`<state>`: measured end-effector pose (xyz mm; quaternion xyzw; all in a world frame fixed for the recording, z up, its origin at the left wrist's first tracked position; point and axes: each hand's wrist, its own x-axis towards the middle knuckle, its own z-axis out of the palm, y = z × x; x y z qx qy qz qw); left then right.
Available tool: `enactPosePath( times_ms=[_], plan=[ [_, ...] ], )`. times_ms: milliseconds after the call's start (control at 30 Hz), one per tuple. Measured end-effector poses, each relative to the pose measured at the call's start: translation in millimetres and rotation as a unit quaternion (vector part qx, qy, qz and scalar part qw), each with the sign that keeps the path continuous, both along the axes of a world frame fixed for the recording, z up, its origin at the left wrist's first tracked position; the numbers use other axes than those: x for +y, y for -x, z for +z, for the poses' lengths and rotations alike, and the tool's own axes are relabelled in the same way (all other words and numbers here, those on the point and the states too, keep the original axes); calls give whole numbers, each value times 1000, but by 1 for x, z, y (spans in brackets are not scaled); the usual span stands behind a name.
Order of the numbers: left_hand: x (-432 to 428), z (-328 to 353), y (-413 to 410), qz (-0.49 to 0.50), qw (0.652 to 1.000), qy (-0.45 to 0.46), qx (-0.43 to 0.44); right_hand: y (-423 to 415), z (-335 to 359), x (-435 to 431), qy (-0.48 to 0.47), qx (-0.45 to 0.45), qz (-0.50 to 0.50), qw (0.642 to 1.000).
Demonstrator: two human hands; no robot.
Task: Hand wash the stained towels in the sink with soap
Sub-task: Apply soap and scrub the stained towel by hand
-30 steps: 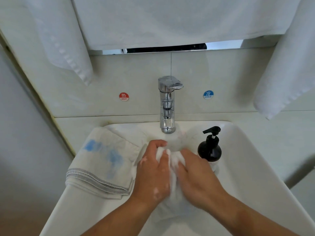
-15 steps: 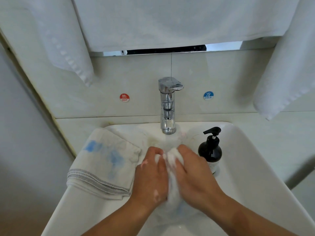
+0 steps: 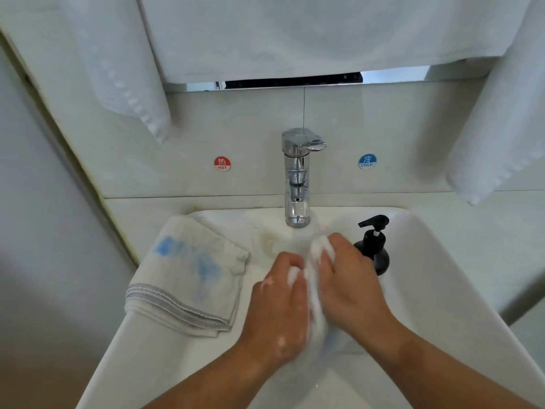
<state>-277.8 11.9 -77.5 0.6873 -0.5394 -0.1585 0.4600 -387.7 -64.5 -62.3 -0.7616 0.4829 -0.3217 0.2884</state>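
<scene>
Over the white sink (image 3: 436, 290) both my hands grip one soapy white towel (image 3: 314, 302), bunched between them. My left hand (image 3: 277, 308) holds its near side and has flecks of foam on its back. My right hand (image 3: 351, 284) holds the far side, a little further forward, just below the chrome tap (image 3: 298, 178). A second folded white towel with blue stains (image 3: 188, 276) lies over the sink's left rim. The black soap pump bottle (image 3: 373, 246) stands in the sink right of my right hand.
White towels hang from above, one at the left (image 3: 124, 69), a wide one in the middle (image 3: 295, 33) and one at the right (image 3: 501, 113). Hot (image 3: 222, 163) and cold (image 3: 367, 161) stickers sit on the tiled wall. A wall closes in on the left.
My right hand has slid forward toward the tap while my left hand has drawn back, rubbing the towel between them. The stained towel on the rim has stayed put.
</scene>
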Motion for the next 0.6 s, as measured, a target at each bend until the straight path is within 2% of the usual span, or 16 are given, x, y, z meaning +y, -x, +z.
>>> enactPosePath(
  times_ms=[100,167,267,367,467,533,600],
  plan=[
    [-4,9,5,8,995,46,86,9,-3,-1,-32,72,2,997],
    [-9,9,1,52,995,52,73,10,-4,15,-25,139,64,988],
    [-9,1,-7,94,995,-10,5,4,-3,25,-10,74,103,992],
    [-2,-5,-5,23,997,-57,-38,1,-2,10,-17,3,26,999],
    [-1,1,5,0,1000,4,-7,6,-4,1,-24,51,5,998],
    [-7,5,6,44,998,28,29,11,-2,8,-17,108,54,993],
    [-12,2,0,85,996,21,27,11,0,19,-1,137,109,985]
  ],
)
